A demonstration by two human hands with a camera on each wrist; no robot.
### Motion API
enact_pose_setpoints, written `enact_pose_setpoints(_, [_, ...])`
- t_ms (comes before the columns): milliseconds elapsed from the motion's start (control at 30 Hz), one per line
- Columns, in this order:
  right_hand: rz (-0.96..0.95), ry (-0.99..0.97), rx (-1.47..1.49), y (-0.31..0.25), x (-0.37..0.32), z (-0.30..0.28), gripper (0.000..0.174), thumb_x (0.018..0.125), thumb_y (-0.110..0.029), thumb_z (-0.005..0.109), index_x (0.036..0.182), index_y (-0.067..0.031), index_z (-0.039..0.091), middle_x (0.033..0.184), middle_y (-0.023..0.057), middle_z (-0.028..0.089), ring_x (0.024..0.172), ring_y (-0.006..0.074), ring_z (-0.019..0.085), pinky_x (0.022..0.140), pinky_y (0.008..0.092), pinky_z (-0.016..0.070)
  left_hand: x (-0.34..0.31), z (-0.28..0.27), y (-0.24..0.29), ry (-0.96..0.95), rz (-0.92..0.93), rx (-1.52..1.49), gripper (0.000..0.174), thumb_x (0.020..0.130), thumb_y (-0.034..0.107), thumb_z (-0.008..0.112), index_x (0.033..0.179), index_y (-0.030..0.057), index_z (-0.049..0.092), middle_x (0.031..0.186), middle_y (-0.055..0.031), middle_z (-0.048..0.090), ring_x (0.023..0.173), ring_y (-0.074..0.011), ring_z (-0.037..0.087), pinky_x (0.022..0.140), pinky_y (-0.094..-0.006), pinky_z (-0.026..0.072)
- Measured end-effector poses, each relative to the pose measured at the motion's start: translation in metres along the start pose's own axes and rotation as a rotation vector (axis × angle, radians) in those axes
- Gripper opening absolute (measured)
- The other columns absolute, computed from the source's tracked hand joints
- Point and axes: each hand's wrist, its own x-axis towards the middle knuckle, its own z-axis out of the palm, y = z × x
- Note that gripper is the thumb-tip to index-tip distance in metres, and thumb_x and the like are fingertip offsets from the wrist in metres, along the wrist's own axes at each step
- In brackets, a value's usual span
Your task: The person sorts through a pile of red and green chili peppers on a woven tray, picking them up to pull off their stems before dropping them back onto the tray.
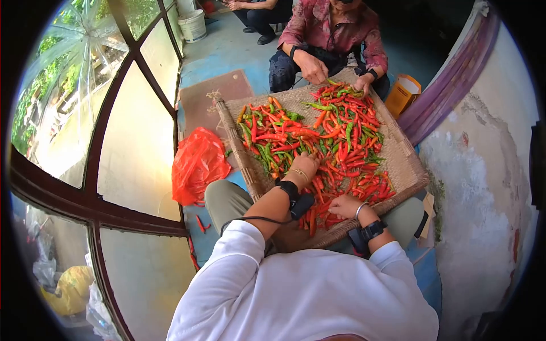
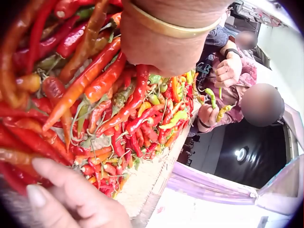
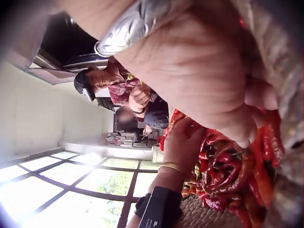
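Note:
Red, orange and green chili peppers [image 1: 354, 162] lie heaped in a shallow woven tray [image 1: 405, 165] across the person's lap. My left hand [image 1: 305, 165] reaches into the middle of the heap, palm down; its fingertips are hidden among the peppers, so I cannot tell whether they grip one. Near the front edge, my right hand [image 1: 344, 206] touches the red peppers. Its thumb and forefinger are bent loosely and stand apart in the left wrist view, at an orange-red pepper [image 2: 19, 156]. The right wrist view shows the right hand's other fingers curled down onto the pile.
Opposite, another person [image 1: 335, 34] handles green peppers at the tray's far side. A red plastic bag [image 1: 200, 165] lies on the floor at left, beside a framed window [image 1: 136, 131]. A cardboard box [image 1: 402, 94] and a purple curtain [image 1: 455, 79] are at right.

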Motion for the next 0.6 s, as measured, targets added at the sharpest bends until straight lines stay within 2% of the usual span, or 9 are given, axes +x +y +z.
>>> enact_pose_setpoints(100, [-0.012,-0.059,0.072,0.003,0.006,0.006,0.026,0.080,-0.027,0.054,0.087,-0.0028,0.061,0.064,0.0058,0.061,0.057,0.0148,0.059,0.055,0.0282,0.0468,-0.002,-0.012,-0.003,-0.101,0.074,0.015,0.037,0.072,0.016,0.061,0.108,0.0094,0.055,0.102,-0.0087,0.056,0.097,-0.0224,0.051,0.078,-0.0336,0.0440])
enact_pose_setpoints(167, [-0.090,-0.003,0.129,0.006,0.011,0.008,0.026,0.080,-0.025,0.055,0.092,-0.0017,0.060,0.067,0.0063,0.061,0.056,0.0145,0.058,0.054,0.0279,0.0468,-0.002,-0.005,-0.003,-0.124,0.121,0.034,0.037,0.071,0.017,0.062,0.106,0.0100,0.055,0.102,-0.0086,0.056,0.098,-0.0213,0.052,0.077,-0.0342,0.0448])
enact_pose_setpoints(267, [-0.186,0.134,0.176,0.008,0.015,0.007,0.029,0.080,-0.024,0.056,0.097,-0.0009,0.059,0.072,0.0074,0.062,0.056,0.0147,0.058,0.054,0.0280,0.0469,-0.001,-0.013,-0.001,0.015,0.002,-0.089,0.028,0.074,0.021,0.061,0.099,0.0097,0.058,0.095,-0.0109,0.059,0.091,-0.0236,0.056,0.071,-0.0372,0.0464])
enact_pose_setpoints(333, [-0.201,0.182,0.218,-0.002,0.004,-0.002,0.031,0.080,-0.024,0.056,0.099,-0.0003,0.059,0.074,0.0086,0.062,0.056,0.0152,0.058,0.056,0.0288,0.0472,-0.009,-0.031,0.000,0.160,-0.163,-0.420,0.020,0.078,0.021,0.056,0.092,0.0075,0.058,0.082,-0.0134,0.060,0.079,-0.0298,0.058,0.066,-0.0399,0.0465])
enact_pose_setpoints(367, [-0.219,0.260,0.282,-0.002,0.004,-0.003,0.030,0.080,-0.024,0.056,0.099,-0.0006,0.059,0.075,0.0092,0.062,0.057,0.0155,0.058,0.056,0.0290,0.0470,-0.016,-0.037,0.003,0.282,-0.203,-0.539,0.018,0.079,0.023,0.054,0.084,0.0050,0.057,0.068,-0.0148,0.058,0.068,-0.0336,0.056,0.061,-0.0407,0.0451])
enact_pose_setpoints(400, [-0.232,0.334,0.348,0.001,0.003,-0.001,0.030,0.080,-0.024,0.056,0.098,-0.0009,0.059,0.076,0.0097,0.062,0.057,0.0157,0.058,0.057,0.0291,0.0469,-0.020,-0.038,0.004,0.332,-0.214,-0.651,0.021,0.082,0.024,0.053,0.076,0.0045,0.057,0.058,-0.0109,0.055,0.054,-0.0268,0.053,0.052,-0.0365,0.0426])
enact_pose_setpoints(467, [-0.289,0.372,0.332,0.008,0.006,0.004,0.030,0.080,-0.024,0.056,0.098,-0.0006,0.059,0.075,0.0100,0.062,0.057,0.0157,0.058,0.057,0.0294,0.0468,-0.031,-0.048,0.009,0.187,-0.334,-1.077,0.029,0.083,0.029,0.055,0.072,0.0015,0.058,0.058,-0.0087,0.057,0.052,-0.0180,0.054,0.050,-0.0327,0.0416])
enact_pose_setpoints(500, [-0.346,0.429,0.299,0.008,0.006,0.003,0.029,0.081,-0.024,0.055,0.098,-0.0004,0.059,0.074,0.0102,0.061,0.057,0.0158,0.058,0.056,0.0297,0.0466,-0.037,-0.051,0.015,0.178,-0.372,-1.282,0.033,0.085,0.029,0.054,0.067,0.0013,0.056,0.052,-0.0031,0.050,0.046,-0.0102,0.044,0.045,-0.0275,0.0365])
enact_pose_setpoints(600, [-0.355,0.366,0.327,0.006,0.003,0.002,0.029,0.084,-0.020,0.052,0.101,0.0027,0.056,0.071,0.0049,0.058,0.058,0.0111,0.055,0.053,0.0255,0.0460,-0.045,-0.039,0.026,0.155,-0.429,-1.441,0.033,0.085,0.029,0.053,0.066,0.0015,0.056,0.052,-0.0015,0.049,0.044,-0.0093,0.041,0.043,-0.0268,0.0351])
